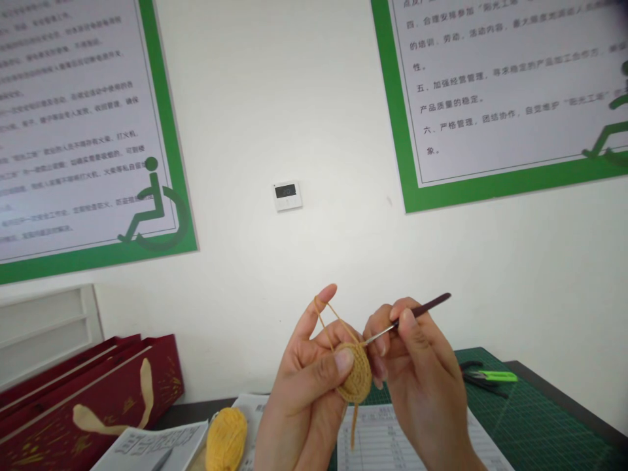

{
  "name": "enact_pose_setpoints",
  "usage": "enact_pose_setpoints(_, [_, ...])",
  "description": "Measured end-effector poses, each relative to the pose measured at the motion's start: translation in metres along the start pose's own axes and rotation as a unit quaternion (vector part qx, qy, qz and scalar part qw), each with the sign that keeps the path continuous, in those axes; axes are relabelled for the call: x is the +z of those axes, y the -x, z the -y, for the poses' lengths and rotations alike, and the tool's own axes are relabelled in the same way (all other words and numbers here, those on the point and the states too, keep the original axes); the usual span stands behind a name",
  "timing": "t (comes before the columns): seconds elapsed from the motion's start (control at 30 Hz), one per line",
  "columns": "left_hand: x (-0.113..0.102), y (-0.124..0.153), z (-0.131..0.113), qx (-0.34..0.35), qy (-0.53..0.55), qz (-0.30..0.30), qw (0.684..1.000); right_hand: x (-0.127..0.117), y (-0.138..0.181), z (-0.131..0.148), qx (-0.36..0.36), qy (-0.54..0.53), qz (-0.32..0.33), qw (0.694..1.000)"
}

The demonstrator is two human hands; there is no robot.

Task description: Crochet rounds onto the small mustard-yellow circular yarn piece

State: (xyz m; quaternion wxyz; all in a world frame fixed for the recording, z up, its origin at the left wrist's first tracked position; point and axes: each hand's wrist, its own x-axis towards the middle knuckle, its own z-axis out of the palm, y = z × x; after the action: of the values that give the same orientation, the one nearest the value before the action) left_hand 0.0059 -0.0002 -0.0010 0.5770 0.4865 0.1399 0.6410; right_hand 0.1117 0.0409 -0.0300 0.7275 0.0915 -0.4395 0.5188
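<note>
My left hand (314,366) pinches a small round crochet piece (360,376) in tan yarn between thumb and fingers. Its index finger is raised, with a strand of yarn (340,316) looped over it and running down to the piece's upper edge. A short yarn tail (354,428) hangs below. In my right hand (417,360) is a crochet hook (422,307) with a dark handle, gripped between thumb and fingers. The hook's metal end meets the top right edge of the crochet piece. Some of the left fingers are hidden behind the piece.
A yellow ball of yarn (226,439) lies at lower left, near printed papers (161,445) and dark red gift bags (93,392). A green cutting mat (544,412) carries black pliers (475,376) and a bright green cutter (499,376). Behind stands a wall with a thermostat (288,196).
</note>
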Motion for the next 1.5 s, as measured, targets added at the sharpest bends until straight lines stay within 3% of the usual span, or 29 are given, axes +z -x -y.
enact_pose_setpoints(0.07, [0.002, 0.001, 0.001, 0.031, -0.028, -0.026, 0.999, 0.0, -0.001, 0.001, 0.057, -0.014, -0.002, 0.998])
enact_pose_setpoints(0.13, [0.003, 0.001, 0.003, 0.073, -0.06, -0.055, 0.994, 0.0, -0.002, -0.001, 0.067, 0.012, -0.005, 0.998])
enact_pose_setpoints(0.3, [0.002, -0.002, 0.007, 0.115, -0.102, -0.095, 0.984, -0.004, -0.003, -0.01, -0.047, 0.136, -0.015, 0.99])
enact_pose_setpoints(0.53, [0.0, -0.004, 0.009, 0.117, -0.111, -0.114, 0.98, -0.01, -0.007, -0.007, -0.031, 0.108, -0.01, 0.994])
enact_pose_setpoints(0.67, [0.001, -0.004, 0.008, 0.115, -0.102, -0.119, 0.981, -0.014, -0.01, -0.001, -0.082, 0.163, 0.028, 0.983])
enact_pose_setpoints(0.9, [0.004, -0.003, 0.01, 0.128, -0.117, -0.136, 0.975, -0.018, -0.009, 0.014, -0.245, 0.346, 0.101, 0.9])
enact_pose_setpoints(1.1, [0.005, -0.004, 0.014, 0.155, -0.149, -0.119, 0.969, -0.015, -0.009, 0.017, -0.387, 0.498, 0.165, 0.759])
enact_pose_setpoints(1.17, [0.005, -0.004, 0.014, 0.16, -0.145, -0.12, 0.969, -0.016, -0.01, 0.014, -0.366, 0.501, 0.147, 0.771])
enact_pose_setpoints(1.3, [0.003, -0.002, 0.009, 0.121, -0.079, -0.128, 0.981, -0.021, -0.011, 0.005, -0.259, 0.406, 0.106, 0.87])
enact_pose_setpoints(1.37, [0.001, -0.002, 0.007, 0.077, -0.046, -0.115, 0.989, -0.022, -0.01, 0.001, -0.257, 0.367, 0.102, 0.888])
enact_pose_setpoints(1.43, [0.0, -0.003, 0.008, 0.079, -0.058, -0.109, 0.989, -0.022, -0.008, -0.002, -0.318, 0.413, 0.107, 0.846])
enact_pose_setpoints(1.5, [0.002, -0.003, 0.011, 0.14, -0.115, -0.122, 0.976, -0.022, -0.004, -0.002, -0.383, 0.499, 0.107, 0.77])
